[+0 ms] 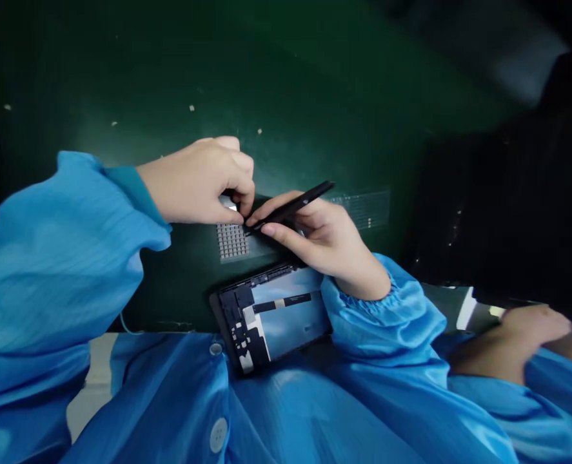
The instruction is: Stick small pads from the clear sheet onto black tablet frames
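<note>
The right hand (331,241) has a slim black tweezers-like tool (293,205) gripped between thumb and fingers, its tip pointing down beside a sheet of small grey squares (233,243) on the dark green table (286,84). Right against that tip, the left hand (196,183) is bent over the sheet's upper edge, thumb and forefinger drawn close together; I can't tell from here whether anything is pinched between them. Nearer the person's body, an opened electronic device (273,319) lies tilted at the table's edge, a black ribbon strip (290,301) across its bluish panel. Past the right hand there's a clear film (380,205) with a couple of pale bits on it, and off to the right, a co-worker's hand (540,322).
</note>
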The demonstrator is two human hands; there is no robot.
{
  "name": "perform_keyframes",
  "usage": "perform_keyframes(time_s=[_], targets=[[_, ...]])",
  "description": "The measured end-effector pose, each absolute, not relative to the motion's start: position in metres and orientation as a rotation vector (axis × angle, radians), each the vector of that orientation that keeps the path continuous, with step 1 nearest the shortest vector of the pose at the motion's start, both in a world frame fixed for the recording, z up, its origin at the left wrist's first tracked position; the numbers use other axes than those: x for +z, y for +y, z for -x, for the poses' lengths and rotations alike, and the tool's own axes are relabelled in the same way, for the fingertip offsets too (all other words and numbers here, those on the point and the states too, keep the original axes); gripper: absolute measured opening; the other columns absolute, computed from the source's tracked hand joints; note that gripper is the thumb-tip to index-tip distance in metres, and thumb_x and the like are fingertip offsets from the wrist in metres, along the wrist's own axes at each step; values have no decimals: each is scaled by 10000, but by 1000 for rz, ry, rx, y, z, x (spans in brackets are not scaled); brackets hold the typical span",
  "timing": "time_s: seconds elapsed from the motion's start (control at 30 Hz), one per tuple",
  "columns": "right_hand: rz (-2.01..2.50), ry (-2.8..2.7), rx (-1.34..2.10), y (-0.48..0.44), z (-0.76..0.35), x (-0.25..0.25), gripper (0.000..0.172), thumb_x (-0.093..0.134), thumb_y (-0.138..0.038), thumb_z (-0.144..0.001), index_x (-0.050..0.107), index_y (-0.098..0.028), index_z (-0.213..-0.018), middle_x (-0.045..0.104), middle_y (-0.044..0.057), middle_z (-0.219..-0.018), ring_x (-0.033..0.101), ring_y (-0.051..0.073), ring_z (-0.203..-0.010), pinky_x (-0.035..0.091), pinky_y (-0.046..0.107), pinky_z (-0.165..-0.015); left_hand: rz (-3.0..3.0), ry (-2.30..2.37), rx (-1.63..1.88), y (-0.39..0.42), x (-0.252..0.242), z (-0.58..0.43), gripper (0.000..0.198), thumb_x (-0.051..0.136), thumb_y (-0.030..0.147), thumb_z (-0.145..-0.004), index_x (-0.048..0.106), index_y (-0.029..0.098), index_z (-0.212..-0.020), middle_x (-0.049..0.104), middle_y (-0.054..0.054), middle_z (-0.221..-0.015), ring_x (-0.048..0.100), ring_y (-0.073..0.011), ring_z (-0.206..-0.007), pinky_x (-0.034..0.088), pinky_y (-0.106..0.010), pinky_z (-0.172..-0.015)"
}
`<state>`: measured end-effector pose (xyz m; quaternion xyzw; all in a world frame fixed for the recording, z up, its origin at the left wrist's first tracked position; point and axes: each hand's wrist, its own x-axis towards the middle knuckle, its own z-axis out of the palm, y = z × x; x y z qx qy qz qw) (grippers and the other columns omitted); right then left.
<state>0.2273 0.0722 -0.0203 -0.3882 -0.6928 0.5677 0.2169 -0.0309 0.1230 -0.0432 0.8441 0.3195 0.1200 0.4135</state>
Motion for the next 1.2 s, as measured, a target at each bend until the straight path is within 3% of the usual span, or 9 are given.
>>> perform_keyframes(time_s=[0.23,0.47,0.57,0.63,0.8,0.93,1.2], targets=[[1050,-2030,1494,75,-228,-18,152,741,-304,-1067,796,-220,-1181,836,23,-1144,809,211,-1125,643,347,-1035,-2141,794,287,124,-37,30,742,447,734,-915,850,112,-935,646,-33,-904,654,-333,-1242,426,-614,-1086],[1027,-1929,1484,70,-233,-8,83,796,-266,-1032,827,-241,-1105,861,21,-1078,839,201,-1014,699,335,-945,-2242,858,186,121,-24,29,402,556,547,-914,847,269,-915,748,-56,-974,576,-264,-1105,492,-401,-999],[1217,-1574,1404,22,-235,0,143,796,-201,-1025,819,-258,-1154,864,11,-1055,843,179,-935,721,303,-830,-2248,839,220,119,-24,30,531,467,587,-1013,838,210,-971,739,-51,-995,552,-237,-1108,483,-391,-1036],[1323,-1391,1234,-20,-232,-2,207,779,-148,-1023,807,-256,-1197,860,19,-1070,844,175,-966,728,298,-839,-2227,835,239,118,-24,30,665,403,679,-1044,835,178,-977,730,-56,-988,531,-222,-1105,472,-403,-1079],[1356,-1360,939,-80,-212,-28,243,713,-127,-1035,753,-258,-1236,844,45,-1056,840,224,-997,737,474,-947,-2210,873,230,119,-24,27,909,300,919,-955,839,189,-916,705,-57,-947,541,-231,-1116,468,-433,-1119],[1304,-1447,852,-78,-204,-41,316,703,-61,-1010,743,-243,-1265,849,63,-1101,824,215,-1020,727,472,-942,-2255,891,210,121,-26,25,1052,205,1040,-859,842,205,-907,700,-50,-946,574,-251,-1150,478,-488,-1121],[1290,-1699,922,-58,-223,-11,402,748,-8,-961,745,-205,-1312,846,102,-1205,840,247,-1120,726,449,-962,-2282,886,231,122,-31,28,963,248,1003,-845,847,251,-894,713,-33,-948,618,-281,-1194,509,-517,-1109]])
